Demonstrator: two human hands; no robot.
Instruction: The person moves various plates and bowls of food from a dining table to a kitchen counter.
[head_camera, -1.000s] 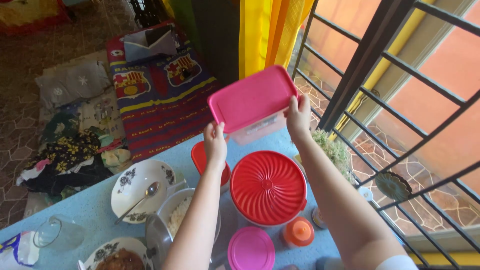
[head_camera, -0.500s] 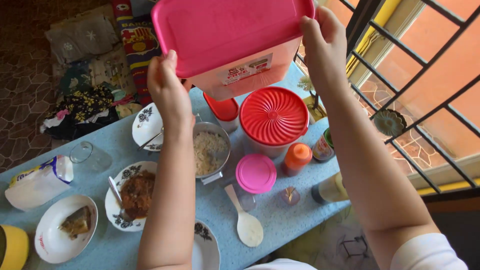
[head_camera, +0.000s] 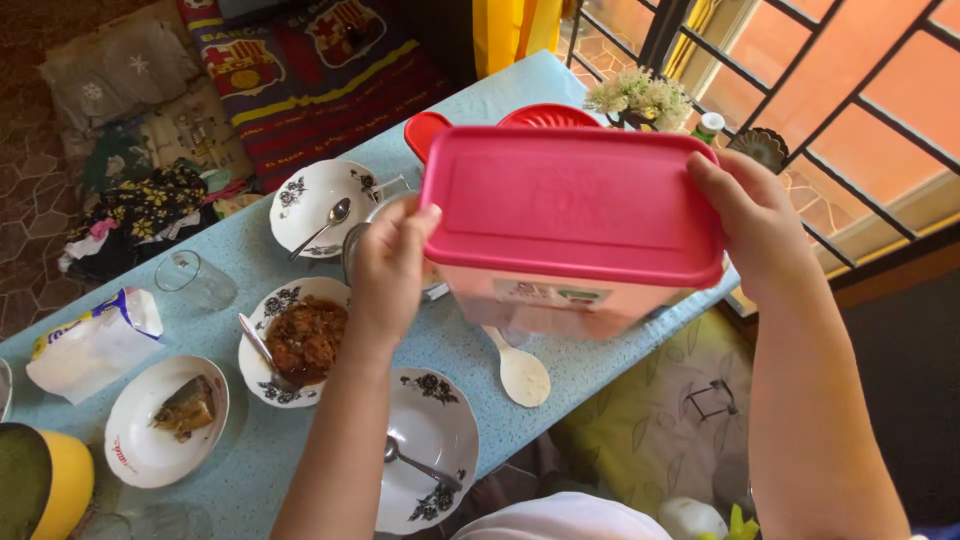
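I hold a rectangular plastic container with a pink lid (head_camera: 572, 200) in the air above the blue table (head_camera: 250, 470). My left hand (head_camera: 390, 270) grips its left end and my right hand (head_camera: 755, 225) grips its right end. Below it lie a white rice spoon (head_camera: 520, 372) and an empty flowered plate with a spoon (head_camera: 428, 440). A flowered plate of brown food (head_camera: 300, 340) sits just left of my left forearm. The container hides a pot and other tubs behind it.
A plate with a piece of fish (head_camera: 170, 420), a glass (head_camera: 195, 280), a white bag (head_camera: 90, 345), a yellow-lidded jar (head_camera: 45, 480), another flowered plate with a spoon (head_camera: 320, 205), a red round lid (head_camera: 545, 115) and a small plant (head_camera: 640, 98). Window bars (head_camera: 850, 100) stand at right.
The container has come down and toward me, from high above the far tubs to just over the near table edge. Both hands kept their hold on its ends.
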